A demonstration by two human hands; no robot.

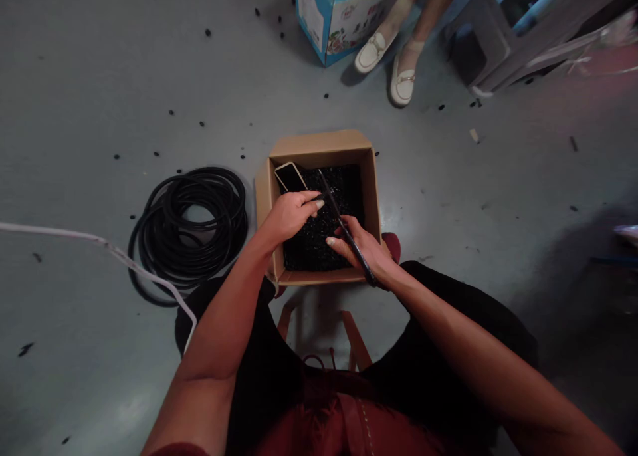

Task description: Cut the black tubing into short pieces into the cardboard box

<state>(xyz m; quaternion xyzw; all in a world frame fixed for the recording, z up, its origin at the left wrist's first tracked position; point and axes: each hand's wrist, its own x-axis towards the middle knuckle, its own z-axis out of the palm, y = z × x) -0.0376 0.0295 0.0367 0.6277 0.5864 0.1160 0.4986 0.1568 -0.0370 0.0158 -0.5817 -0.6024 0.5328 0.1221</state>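
Note:
An open cardboard box [323, 142], filled with many small black pieces [312, 233], stands on the floor between my feet. My left hand [294, 213] is over its left half, thumb and forefinger pinched on a small dark piece that is mostly hidden. Over the right side, my right hand [361, 246] is closed around long dark scissors [333, 203]. Their tip points up and left, close to my left fingertips. A phone with a dark screen [290, 177] leans in the box's far left corner.
Coiled black hose [234, 210] lies left of the box, near a white cable [90, 236]. Small black bits are scattered on the floor. Beyond are a blue carton [323, 30], another person's white shoes [403, 84] and a grey plastic stool [491, 50].

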